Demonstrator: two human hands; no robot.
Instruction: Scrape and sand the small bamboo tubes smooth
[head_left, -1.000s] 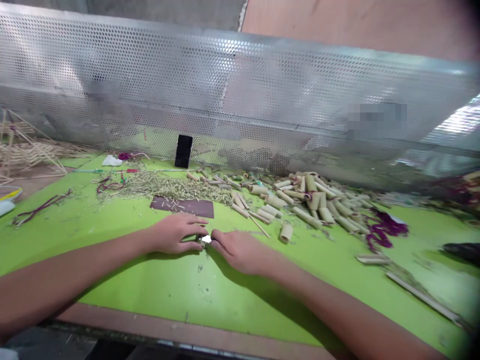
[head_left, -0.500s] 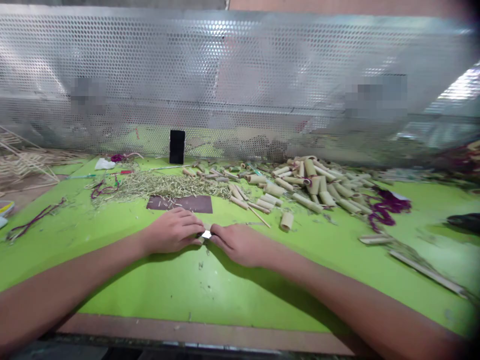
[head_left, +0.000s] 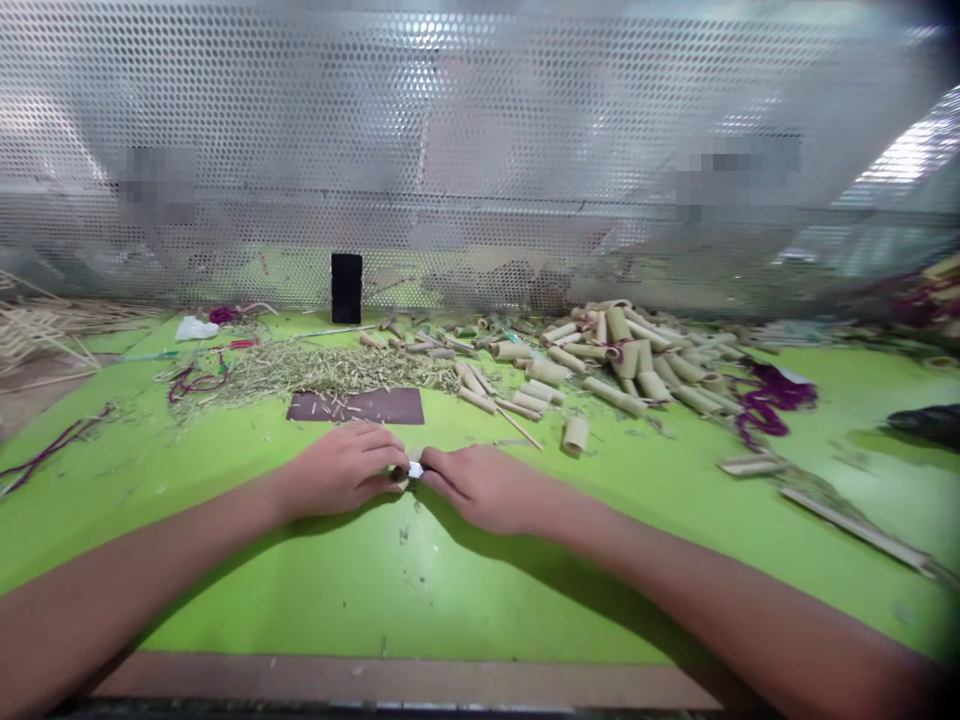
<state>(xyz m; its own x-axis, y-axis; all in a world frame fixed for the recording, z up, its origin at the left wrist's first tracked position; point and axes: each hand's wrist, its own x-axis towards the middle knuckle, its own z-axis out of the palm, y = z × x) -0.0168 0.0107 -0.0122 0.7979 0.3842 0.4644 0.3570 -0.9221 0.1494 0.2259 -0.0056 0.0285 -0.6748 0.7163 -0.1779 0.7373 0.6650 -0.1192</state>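
Left hand [head_left: 337,470] and right hand [head_left: 480,490] pinch a small white piece [head_left: 415,470] narrowly between fingertips above the green counter [head_left: 300,590]; a slipped grip risks losing it among bamboo shavings [head_left: 330,370] at twelve o'clock.

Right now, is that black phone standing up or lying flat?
Standing up: the black phone shows its tall, narrow face upright at the back of the green table, in front of the perforated metal screen.

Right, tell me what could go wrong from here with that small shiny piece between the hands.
The small shiny white piece sits tiny between the left hand and right hand, so it could slip and get lost among the bamboo slivers nearby. If its edge is sharp, which I cannot tell, it might nick a finger.
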